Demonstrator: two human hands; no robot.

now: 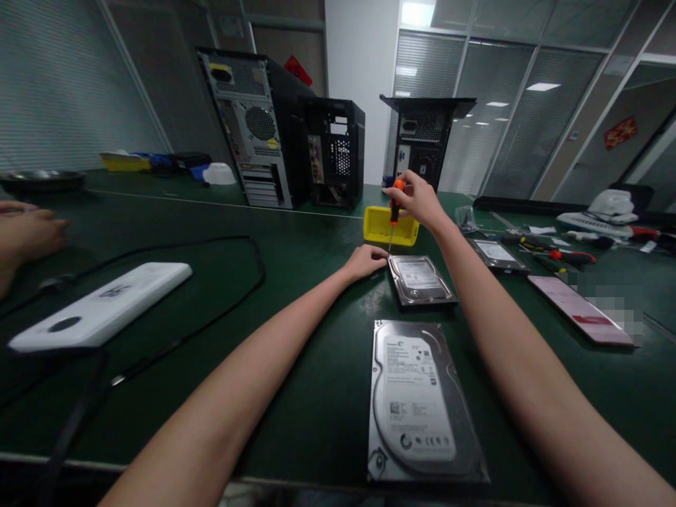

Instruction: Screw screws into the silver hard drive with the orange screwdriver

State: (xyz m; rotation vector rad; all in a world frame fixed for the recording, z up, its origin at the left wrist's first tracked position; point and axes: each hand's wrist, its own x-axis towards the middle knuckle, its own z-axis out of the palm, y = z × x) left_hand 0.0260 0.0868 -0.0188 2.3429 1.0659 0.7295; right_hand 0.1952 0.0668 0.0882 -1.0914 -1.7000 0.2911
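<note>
My right hand grips the orange and black handle of a screwdriver, held upright with its shaft pointing down. The tip meets the far left corner of a hard drive lying flat on the green table. Beside that corner, my left hand has its fingers pinched together close to the screwdriver tip; what they hold, if anything, is too small to make out. Nearer to me lies a larger-looking hard drive, label up. Just behind the screwdriver stands a yellow tray.
A white power bank and black cable lie left, near another person's hand. Computer cases stand at the back. Another hard drive, a pink phone and pliers lie right.
</note>
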